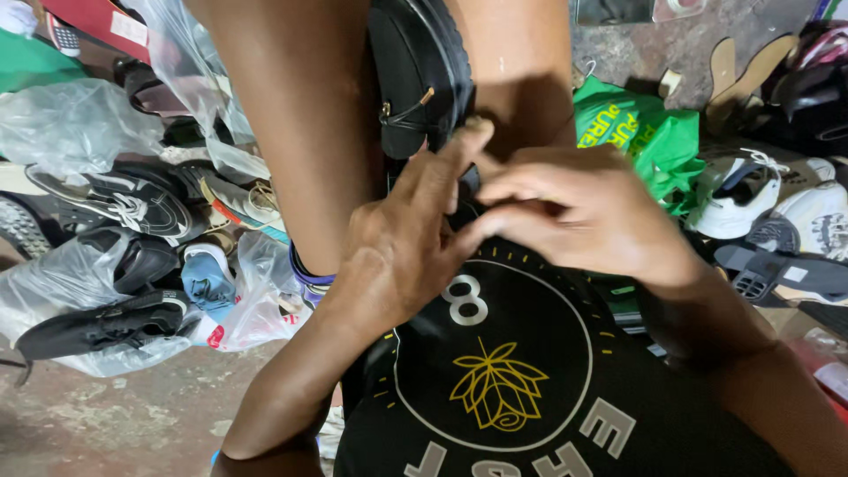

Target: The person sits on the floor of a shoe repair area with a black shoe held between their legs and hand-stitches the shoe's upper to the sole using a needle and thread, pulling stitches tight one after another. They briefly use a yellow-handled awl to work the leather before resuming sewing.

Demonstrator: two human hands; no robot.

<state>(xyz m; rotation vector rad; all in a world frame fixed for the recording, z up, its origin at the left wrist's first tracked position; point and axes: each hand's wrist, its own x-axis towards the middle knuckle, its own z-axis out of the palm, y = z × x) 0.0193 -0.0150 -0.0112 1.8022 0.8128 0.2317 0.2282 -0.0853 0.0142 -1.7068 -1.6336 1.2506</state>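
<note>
black leather shoe (415,75) sits wedged upright between the person's two bare knees, its sole edge facing right and a small metal buckle (405,113) low on its side. clutter rings the legs. to the left: clear plastic bags (66,124) stuffed with footwear, a black-and-white trainer (124,199) lying on its side, a black lace-up shoe (102,322) in a bag, a small blue shoe (208,278). to the right: a crumpled green bag (640,132), white sneakers (751,190), a grey slide sandal (782,274), tan insoles (738,66) on the concrete floor (115,415). the knees close in tight on both sides of the shoe.

left hand (402,238) is partly spread, forefinger stretched up so its tip touches the shoe's lower edge just under the buckle; other fingers loosely curled, nothing gripped that i can see. right hand (574,212) is curled narrow, fingertips pinched together against the left hand's fingers right below the shoe. whether it pinches something small cannot be told; the spot is hidden by the fingers.

both hands meet over a black printed shirt (503,380), which fills the lower frame. free room lies only down at the lower left, on bare floor; heaps of shoes crowd the left and right edges.
</note>
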